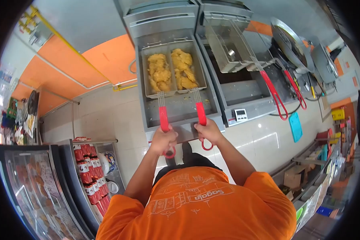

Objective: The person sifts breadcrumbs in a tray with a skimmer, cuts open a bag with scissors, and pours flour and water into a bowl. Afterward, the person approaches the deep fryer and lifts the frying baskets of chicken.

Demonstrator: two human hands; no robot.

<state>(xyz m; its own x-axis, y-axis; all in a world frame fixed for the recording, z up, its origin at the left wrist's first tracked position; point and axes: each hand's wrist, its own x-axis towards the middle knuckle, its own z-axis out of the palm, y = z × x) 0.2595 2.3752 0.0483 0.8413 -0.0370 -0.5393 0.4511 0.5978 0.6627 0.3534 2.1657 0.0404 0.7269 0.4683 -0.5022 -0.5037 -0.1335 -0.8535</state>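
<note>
Two wire baskets of golden fried chicken sit side by side in the fryer (149,116). The left basket (146,52) holds several pieces of chicken (159,72), and the right basket (202,76) holds more chicken (182,68). My left hand (164,141) is closed round the red handle (163,118) of the left basket. Closed on the other red handle (201,114), that of the right basket, is my right hand (209,132). Both handles point toward my body, their looped ends showing below my hands.
Right of the fryer, empty baskets (224,44) with red handles rest over a second fryer (244,94). A timer (240,115) lies on its front edge. Beyond are a large pan (292,44) and shelving. Red packets (84,166) and a glass display case (32,188) stand at left.
</note>
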